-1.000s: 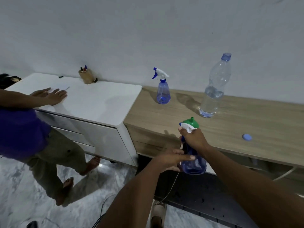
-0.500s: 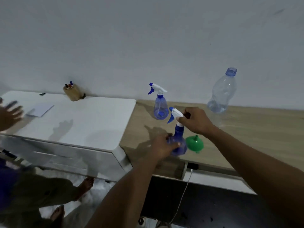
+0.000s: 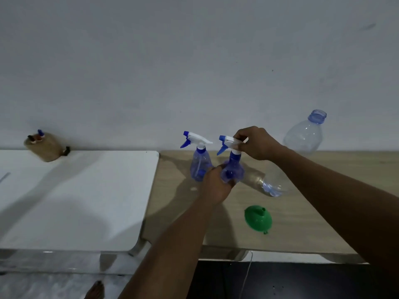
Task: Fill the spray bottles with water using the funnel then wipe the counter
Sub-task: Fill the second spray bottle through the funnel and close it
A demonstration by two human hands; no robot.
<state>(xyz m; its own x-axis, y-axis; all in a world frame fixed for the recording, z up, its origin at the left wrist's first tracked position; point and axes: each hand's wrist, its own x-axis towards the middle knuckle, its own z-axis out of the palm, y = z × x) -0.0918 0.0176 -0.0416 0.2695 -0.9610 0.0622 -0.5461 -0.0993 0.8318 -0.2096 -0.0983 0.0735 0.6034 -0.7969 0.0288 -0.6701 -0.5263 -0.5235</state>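
Note:
Two blue spray bottles stand on the wooden counter [image 3: 302, 223]. My left hand [image 3: 216, 184] grips the body of the nearer spray bottle [image 3: 234, 167], and my right hand [image 3: 257, 143] pinches its white and blue trigger head. The other spray bottle [image 3: 199, 162] stands just behind and left of it, untouched. A green funnel [image 3: 258, 219] lies mouth-down on the counter, spout up, in front of my hands. A large clear water bottle [image 3: 306, 137] with an uncapped blue neck stands at the back right; my right arm hides its middle.
A white cabinet top [image 3: 75, 201] adjoins the counter on the left, with a wooden pen holder [image 3: 44, 147] by the wall. A white cable [image 3: 247, 275] hangs below the counter's front edge. Another person's bare foot [image 3: 95, 291] shows on the floor.
The view has tilted and moved closer over the counter. The held spray bottle now sits beside the other one, further from the funnel. The other person's hand has left the view.

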